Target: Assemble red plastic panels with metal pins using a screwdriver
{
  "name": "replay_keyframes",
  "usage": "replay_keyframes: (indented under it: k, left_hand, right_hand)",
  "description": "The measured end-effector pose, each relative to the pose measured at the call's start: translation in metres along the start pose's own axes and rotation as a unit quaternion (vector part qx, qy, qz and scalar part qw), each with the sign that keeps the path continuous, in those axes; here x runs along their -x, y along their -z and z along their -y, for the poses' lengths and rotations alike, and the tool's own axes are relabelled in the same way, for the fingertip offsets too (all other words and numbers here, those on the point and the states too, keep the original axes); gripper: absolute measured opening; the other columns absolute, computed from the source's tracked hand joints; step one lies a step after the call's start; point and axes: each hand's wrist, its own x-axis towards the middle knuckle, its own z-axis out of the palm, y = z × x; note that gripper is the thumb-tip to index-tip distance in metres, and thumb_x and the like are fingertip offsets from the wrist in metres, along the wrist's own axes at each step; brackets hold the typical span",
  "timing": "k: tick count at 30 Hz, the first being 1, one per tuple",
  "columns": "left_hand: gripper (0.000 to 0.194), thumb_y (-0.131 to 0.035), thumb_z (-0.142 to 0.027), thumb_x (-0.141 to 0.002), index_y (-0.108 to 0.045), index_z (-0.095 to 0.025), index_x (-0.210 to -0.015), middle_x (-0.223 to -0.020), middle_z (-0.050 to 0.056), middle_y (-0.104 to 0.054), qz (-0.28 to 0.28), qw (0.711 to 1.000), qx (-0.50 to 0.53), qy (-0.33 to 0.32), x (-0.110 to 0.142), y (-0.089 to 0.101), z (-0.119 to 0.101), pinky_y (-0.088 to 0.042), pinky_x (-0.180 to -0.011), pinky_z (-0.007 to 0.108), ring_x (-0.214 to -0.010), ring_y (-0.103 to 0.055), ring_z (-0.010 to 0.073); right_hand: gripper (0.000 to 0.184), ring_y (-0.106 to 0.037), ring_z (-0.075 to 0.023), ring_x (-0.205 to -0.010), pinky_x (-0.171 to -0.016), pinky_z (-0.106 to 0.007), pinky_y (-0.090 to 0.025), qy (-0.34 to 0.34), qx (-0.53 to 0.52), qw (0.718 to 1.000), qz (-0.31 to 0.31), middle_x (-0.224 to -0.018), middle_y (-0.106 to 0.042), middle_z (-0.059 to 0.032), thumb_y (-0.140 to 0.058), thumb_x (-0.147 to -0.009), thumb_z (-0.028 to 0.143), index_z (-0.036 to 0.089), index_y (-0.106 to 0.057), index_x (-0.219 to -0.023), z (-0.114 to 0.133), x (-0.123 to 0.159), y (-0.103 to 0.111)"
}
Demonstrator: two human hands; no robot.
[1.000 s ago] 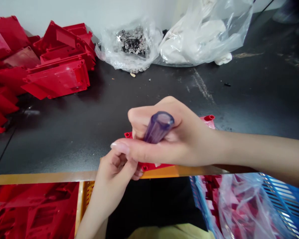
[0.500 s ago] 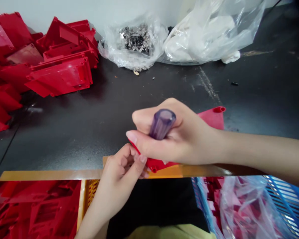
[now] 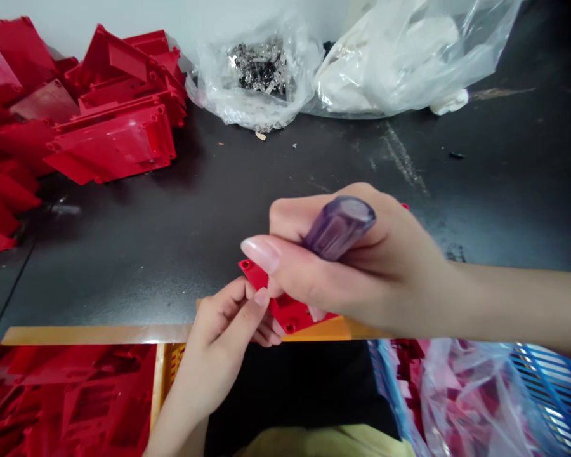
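At our black bench (image 3: 124, 266), red plastic casings (image 3: 111, 143) lie heaped at 10 o'clock. Our right hand (image 3: 366, 260) closes its grip around a purple handle (image 3: 340, 227), while our left hand (image 3: 223, 343) pinches a red plastic piece (image 3: 288, 311) at 6 o'clock, pressed together on its edge.

The right hand (image 3: 361, 260) has moved a bit to the right, and the purple handle (image 3: 339, 227) in it now leans over more. The red plastic piece (image 3: 290, 311) shows less of its far corner behind the hand.
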Motion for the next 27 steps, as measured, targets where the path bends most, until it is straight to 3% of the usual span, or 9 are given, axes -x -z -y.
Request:
replay_keyframes:
  k: [10, 17, 23, 27]
  left_hand:
    - [0.031, -0.059, -0.042, -0.092, -0.066, -0.019, -0.073, -0.065, 0.000, -0.071, 0.005, 1.000, 0.011, -0.023, 0.001, -0.001, 0.000, -0.054, -0.058, 0.018, -0.058, -0.066, 0.0107]
    - [0.030, -0.059, -0.039, -0.092, -0.063, -0.019, -0.070, -0.059, 0.000, -0.069, -0.033, 0.999, 0.017, -0.012, 0.001, -0.006, 0.002, -0.053, -0.055, 0.019, -0.053, -0.064, 0.0113]
    - [0.030, -0.058, -0.032, -0.092, -0.058, -0.019, -0.065, -0.064, 0.000, -0.071, -0.028, 0.999, -0.001, -0.017, 0.002, -0.007, -0.003, -0.053, -0.056, 0.019, -0.057, -0.066, 0.0118]
    - [0.029, -0.055, -0.035, -0.093, -0.061, -0.019, -0.071, -0.061, 0.000, -0.070, -0.005, 0.999, -0.031, -0.024, 0.001, -0.004, -0.002, -0.054, -0.057, 0.020, -0.054, -0.065, 0.0120]
  right_hand:
    - [0.035, -0.054, -0.0027, -0.046, -0.042, -0.012, -0.040, -0.019, -0.029, 0.998, 0.050, -0.055, -0.048, 0.0082, -0.048, -0.093, 0.029, 0.019, -0.038, -0.061, -0.008, 0.000, 0.000]
    - [0.030, -0.058, -0.0059, -0.044, -0.039, -0.013, -0.044, -0.040, -0.083, 0.994, 0.051, -0.053, -0.052, 0.0066, -0.052, -0.090, 0.020, 0.019, -0.042, -0.061, -0.011, -0.002, -0.002]
    - [0.031, -0.050, 0.0025, -0.043, -0.045, -0.005, -0.039, 0.053, -0.035, 0.995, 0.076, -0.059, -0.053, 0.0089, -0.057, -0.089, 0.016, 0.017, -0.042, -0.062, -0.014, -0.002, -0.001]
    - [0.034, -0.057, -0.0039, -0.045, -0.043, -0.010, -0.041, 0.000, -0.033, 0.996, 0.084, -0.050, -0.050, 0.0076, -0.052, -0.093, 0.025, 0.018, -0.041, -0.062, -0.012, -0.004, -0.001]
